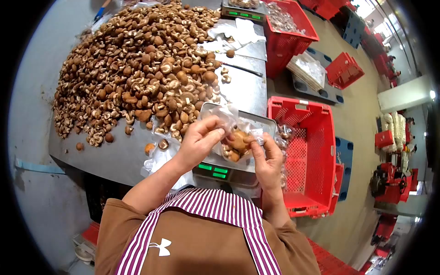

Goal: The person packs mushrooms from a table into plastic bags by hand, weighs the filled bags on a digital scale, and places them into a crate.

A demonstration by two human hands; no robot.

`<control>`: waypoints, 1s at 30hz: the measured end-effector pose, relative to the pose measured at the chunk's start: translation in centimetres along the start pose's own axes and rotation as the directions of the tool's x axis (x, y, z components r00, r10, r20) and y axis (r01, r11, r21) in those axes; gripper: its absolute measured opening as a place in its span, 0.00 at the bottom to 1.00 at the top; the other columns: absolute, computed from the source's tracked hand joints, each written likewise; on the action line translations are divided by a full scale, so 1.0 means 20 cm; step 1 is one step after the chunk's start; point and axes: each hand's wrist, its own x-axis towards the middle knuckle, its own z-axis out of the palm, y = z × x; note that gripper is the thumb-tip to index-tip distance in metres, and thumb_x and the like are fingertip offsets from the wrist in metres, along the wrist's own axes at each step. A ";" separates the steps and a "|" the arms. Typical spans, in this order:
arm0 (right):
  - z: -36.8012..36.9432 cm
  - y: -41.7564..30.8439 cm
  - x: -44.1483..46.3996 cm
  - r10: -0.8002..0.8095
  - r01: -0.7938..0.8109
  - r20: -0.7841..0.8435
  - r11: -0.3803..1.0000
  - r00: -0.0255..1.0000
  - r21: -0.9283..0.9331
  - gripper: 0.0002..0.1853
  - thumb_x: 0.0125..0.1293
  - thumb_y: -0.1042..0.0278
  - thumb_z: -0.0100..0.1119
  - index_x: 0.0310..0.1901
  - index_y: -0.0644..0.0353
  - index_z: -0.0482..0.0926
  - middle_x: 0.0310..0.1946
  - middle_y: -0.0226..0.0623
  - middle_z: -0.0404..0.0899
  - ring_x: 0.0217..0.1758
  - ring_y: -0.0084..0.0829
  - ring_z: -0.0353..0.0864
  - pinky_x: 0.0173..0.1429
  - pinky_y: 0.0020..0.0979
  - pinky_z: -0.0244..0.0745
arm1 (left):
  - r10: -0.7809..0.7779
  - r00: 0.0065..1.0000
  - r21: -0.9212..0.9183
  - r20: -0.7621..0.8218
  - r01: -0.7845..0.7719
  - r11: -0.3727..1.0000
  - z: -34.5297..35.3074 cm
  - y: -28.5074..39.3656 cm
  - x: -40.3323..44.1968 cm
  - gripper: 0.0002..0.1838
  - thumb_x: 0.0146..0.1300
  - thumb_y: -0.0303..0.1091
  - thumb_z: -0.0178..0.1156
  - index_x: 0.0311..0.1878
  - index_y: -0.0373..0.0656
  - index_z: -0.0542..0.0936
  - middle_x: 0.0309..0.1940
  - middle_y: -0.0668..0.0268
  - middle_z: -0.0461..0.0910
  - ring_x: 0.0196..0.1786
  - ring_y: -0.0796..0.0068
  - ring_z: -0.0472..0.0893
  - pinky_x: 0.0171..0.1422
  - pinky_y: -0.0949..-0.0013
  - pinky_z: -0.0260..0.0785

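Over a tabletop scale (263,120) with green lit digits, I hold a clear plastic bag (247,126) with brown mushrooms (238,141) inside. Thumb and fingers of my left hand (198,141) pinch the bag's left side near its top. On the other side, my right hand (268,161) grips the bag's right edge between thumb and fingers. The bag's underside is partly hidden, so I cannot tell whether it touches the scale's tray. Left of my hands, a large heap of loose mushrooms (133,68) covers much of the metal table (110,156).
A red plastic crate (300,160) stands at the right, with several filled bags (285,133) along its left side. Farther back are another red crate (288,41) holding packed bags and a second scale (243,13). White plastic bags (167,158) lie at the table's near edge.
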 end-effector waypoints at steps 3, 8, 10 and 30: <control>0.01 0.01 0.02 0.030 -0.038 0.104 0.997 0.994 0.069 0.13 0.69 0.79 0.52 0.51 0.69 0.81 0.46 0.42 0.81 0.51 0.30 0.79 0.58 0.28 0.71 | -0.210 0.973 -0.088 0.098 0.219 0.972 0.02 -0.01 0.00 0.12 0.72 0.31 0.50 0.49 0.36 0.80 0.40 0.61 0.83 0.37 0.78 0.80 0.43 0.72 0.75; 0.03 0.02 0.04 0.086 -0.142 0.206 0.951 0.975 0.275 0.17 0.75 0.72 0.46 0.57 0.71 0.79 0.63 0.46 0.76 0.68 0.37 0.72 0.72 0.34 0.64 | -0.268 0.938 0.057 0.222 0.261 0.964 0.13 0.00 -0.05 0.10 0.73 0.36 0.55 0.46 0.40 0.78 0.32 0.71 0.78 0.34 0.83 0.77 0.36 0.74 0.70; 0.00 0.08 0.07 0.118 -0.206 0.302 0.938 0.946 0.279 0.16 0.76 0.70 0.46 0.52 0.72 0.81 0.57 0.46 0.80 0.61 0.36 0.77 0.67 0.32 0.68 | -0.189 0.937 0.250 0.293 0.116 0.961 0.15 -0.02 -0.06 0.10 0.71 0.37 0.58 0.44 0.39 0.78 0.33 0.70 0.78 0.34 0.80 0.77 0.38 0.72 0.71; 0.05 0.25 -0.02 0.243 -0.303 0.205 0.888 0.948 0.346 0.12 0.76 0.68 0.48 0.43 0.65 0.81 0.52 0.45 0.82 0.54 0.33 0.80 0.59 0.35 0.73 | -0.490 0.872 -0.398 -0.008 0.447 0.801 -0.22 -0.35 0.12 0.06 0.63 0.30 0.55 0.35 0.41 0.80 0.25 0.65 0.78 0.29 0.75 0.79 0.37 0.70 0.74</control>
